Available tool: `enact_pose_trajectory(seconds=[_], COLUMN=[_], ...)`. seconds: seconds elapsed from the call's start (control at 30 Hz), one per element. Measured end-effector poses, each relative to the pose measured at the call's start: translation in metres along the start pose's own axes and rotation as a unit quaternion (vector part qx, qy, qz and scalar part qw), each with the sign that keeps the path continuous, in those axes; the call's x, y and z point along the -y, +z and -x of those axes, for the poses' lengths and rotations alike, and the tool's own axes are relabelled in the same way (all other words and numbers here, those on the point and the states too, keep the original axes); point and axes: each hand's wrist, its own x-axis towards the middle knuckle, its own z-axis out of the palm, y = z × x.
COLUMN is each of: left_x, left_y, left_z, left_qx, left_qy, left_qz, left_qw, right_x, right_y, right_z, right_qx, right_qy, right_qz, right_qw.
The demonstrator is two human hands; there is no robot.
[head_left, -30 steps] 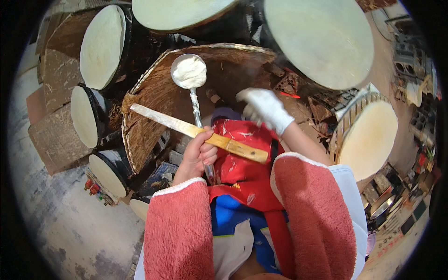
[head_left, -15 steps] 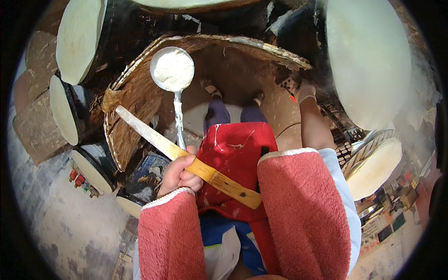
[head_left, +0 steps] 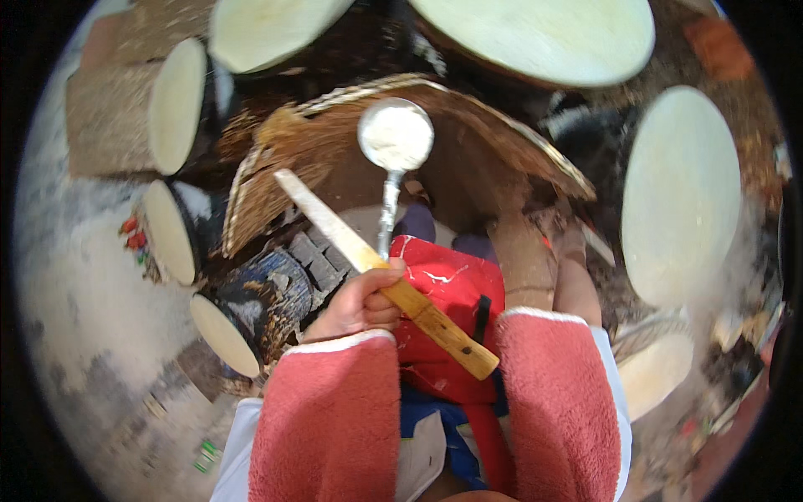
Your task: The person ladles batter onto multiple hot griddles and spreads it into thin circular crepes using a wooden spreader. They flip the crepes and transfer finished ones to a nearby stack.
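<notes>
My left hand [head_left: 358, 303] is closed around a metal ladle [head_left: 390, 207] and a flat wooden scraper [head_left: 427, 314] together. The ladle's round bowl carries thick off-white batter [head_left: 398, 136], and batter coats its handle. The scraper slants across my fist, its far end whitened. Stretched out to the right, my right hand [head_left: 570, 241] is low beside the curved brown board; it is small and smeared, so its fingers do not read. Close by it lies a pale strip [head_left: 598, 244]. The nearest large griddle [head_left: 682, 197] has a pale, smooth surface, with steam at its right.
Pale round griddles on dark bases ring me, including a large one [head_left: 544, 38] ahead and a smaller one [head_left: 224, 335] at left. A curved brown board [head_left: 335, 125] stands around my legs. Pale round sheets [head_left: 657, 372] are stacked at right. A red apron [head_left: 452, 289] covers my lap.
My view has turned, so the surroundings appear rotated clockwise. Ladle and scraper sit farther right in the picture, still in my left hand. My right hand appears lower and more blurred.
</notes>
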Motion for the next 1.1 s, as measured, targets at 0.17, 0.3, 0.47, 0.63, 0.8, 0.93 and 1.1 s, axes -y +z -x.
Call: enact_pose_trajectory(seconds=[0.17, 0.3, 0.47, 0.63, 0.8, 0.93, 1.1], left_x=[-0.028, -0.082, -0.137, -0.168, -0.214, -0.223, -0.211], left_y=[-0.019, -0.056, -0.082, -0.093, -0.115, -0.129, -0.128], left_z=[0.05, 0.095, 0.185, 0.245, 0.217, 0.208, 0.25], left_qx=[0.178, 0.292, 0.308, 0.073, 0.203, 0.225, 0.259], left_qy=[0.061, 0.081, 0.418, 0.339, 0.178, 0.18, 0.288], left_qz=[0.03, 0.14, -0.082, -0.117, 0.081, 0.117, 0.036], left_qw=[0.982, 0.943, 0.851, 0.931, 0.959, 0.951, 0.921], right_x=[-0.029, -0.068, -0.143, -0.195, -0.201, -0.182, -0.084], right_y=[0.029, 0.135, 0.326, 0.497, 0.547, 0.563, 0.62], right_z=[0.091, 0.19, 0.291, 0.329, 0.319, 0.298, 0.312], right_qx=[-0.061, 0.094, 0.272, 0.285, 0.371, 0.351, 0.25], right_qy=[-0.003, -0.306, -0.641, -0.745, -0.705, -0.632, -0.527], right_qz=[0.298, 0.64, 0.605, 0.589, 0.599, 0.615, 0.356], right_qw=[0.953, 0.699, 0.385, 0.13, 0.082, 0.314, 0.73])
